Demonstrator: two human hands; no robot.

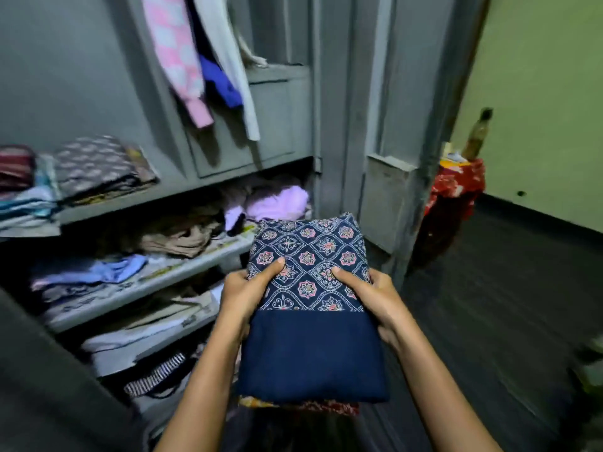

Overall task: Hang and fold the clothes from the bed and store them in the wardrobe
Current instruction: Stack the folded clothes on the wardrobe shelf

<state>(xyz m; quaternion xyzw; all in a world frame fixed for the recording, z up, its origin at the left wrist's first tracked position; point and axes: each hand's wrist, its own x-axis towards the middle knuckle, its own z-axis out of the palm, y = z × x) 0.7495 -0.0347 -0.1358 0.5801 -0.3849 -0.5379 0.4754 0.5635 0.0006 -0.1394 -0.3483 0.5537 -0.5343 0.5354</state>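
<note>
Between my two hands sits a folded navy garment point(310, 337), printed half away from me, plain half toward me. My left hand point(243, 293) and right hand point(375, 296) grip its side edges, thumbs pressed flat on top. The fingers go underneath, out of sight, presumably taking the weight. Holding both sides at once keeps the fold square, I'd judge, and supports the red-and-orange piece point(326, 407) peeking out beneath. Ahead and left of my grip are the wardrobe shelves point(182, 272), stacked with folded clothes. Above them are the hanging clothes point(195, 70) in pink, blue and white. The bundle is outside the wardrobe, so sliding it onto a shelf looks like the step left.
</note>
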